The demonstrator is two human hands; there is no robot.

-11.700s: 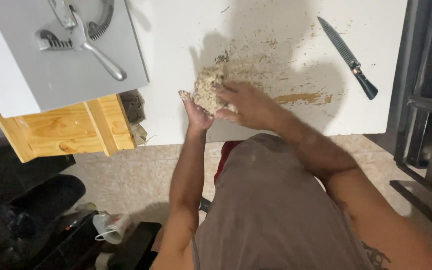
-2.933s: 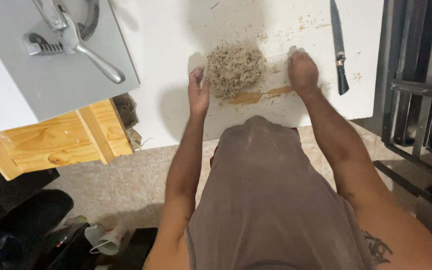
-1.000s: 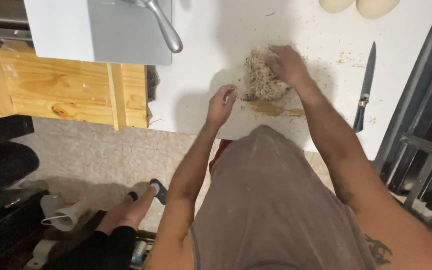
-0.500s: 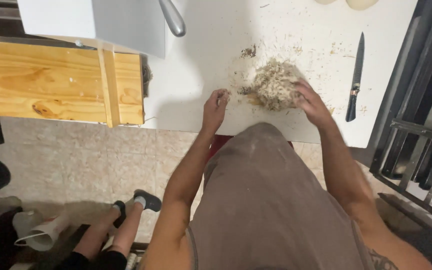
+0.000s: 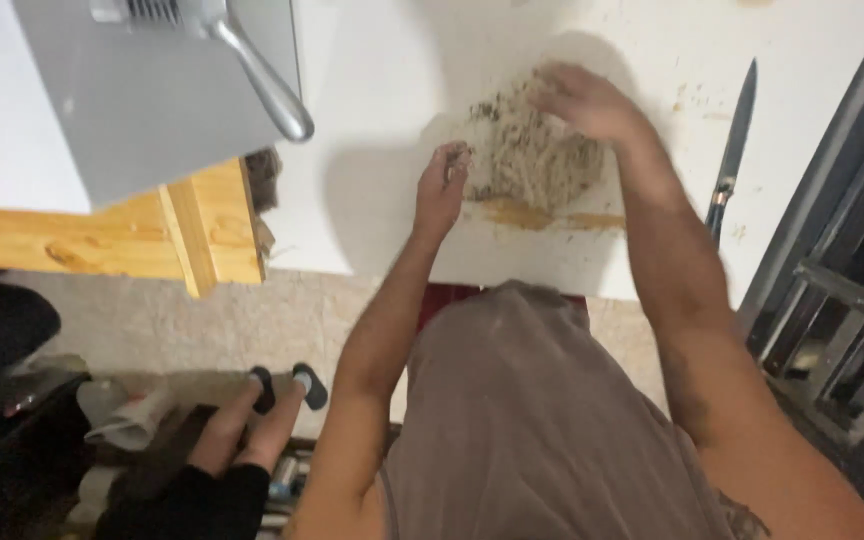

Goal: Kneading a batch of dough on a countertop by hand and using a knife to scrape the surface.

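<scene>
Both hands, left hand and right hand, press open-palmed against the crumbly dough mound.

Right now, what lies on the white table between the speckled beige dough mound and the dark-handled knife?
In the head view, only bare white table with a few crumbs separates the dough mound from the knife; the right hand rests on the mound.

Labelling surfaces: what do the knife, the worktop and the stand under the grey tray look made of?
Knife: likely steel blade, grey with a dull sheen; dark handle, material unclear.
Worktop: smooth matte white, perhaps laminate or plastic.
Stand: light unpainted wood, with visible grain and knots.
</scene>
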